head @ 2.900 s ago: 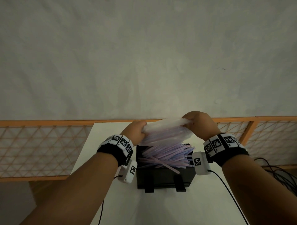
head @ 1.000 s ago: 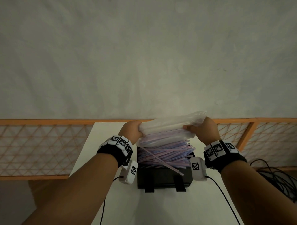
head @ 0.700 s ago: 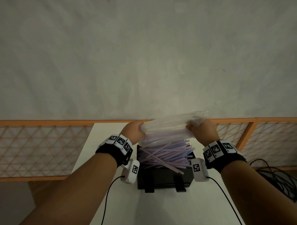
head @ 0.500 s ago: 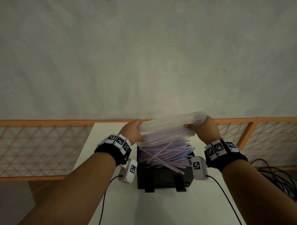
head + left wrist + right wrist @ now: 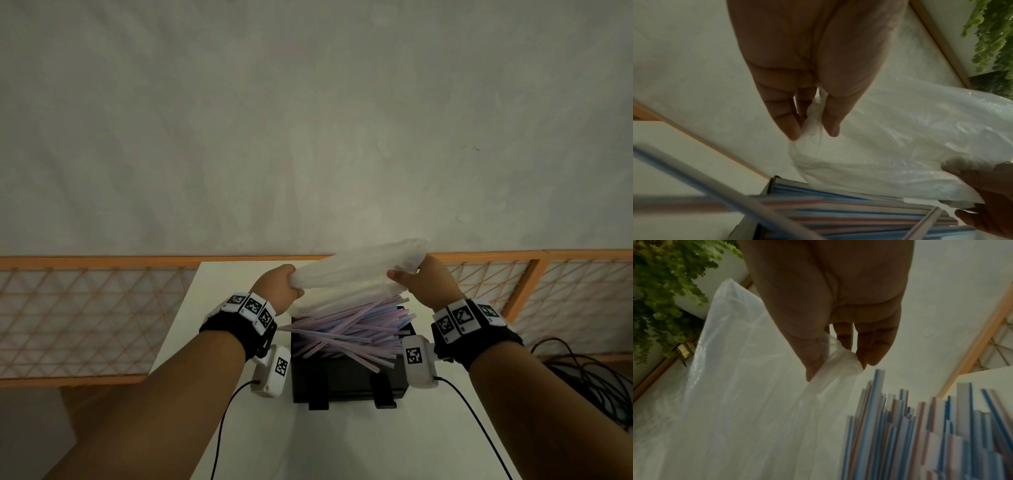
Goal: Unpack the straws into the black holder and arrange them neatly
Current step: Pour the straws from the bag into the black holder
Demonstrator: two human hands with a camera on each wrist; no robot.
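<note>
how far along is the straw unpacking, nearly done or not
Mostly done with emptying: the straws already lie heaped in the black holder. In hand: the left hand and right hand each pinch an end of the plastic bag above the pile; whether it is fully empty I cannot tell. Left: tidying, since several straws cross at angles and jut past the holder's edges.

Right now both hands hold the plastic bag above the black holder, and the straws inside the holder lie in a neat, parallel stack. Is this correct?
Not quite. The left hand and right hand do hold the plastic bag above the black holder, but the straws are not neat: the head view shows them crossing at angles, and some stick out past the holder's left and front edges.
</note>
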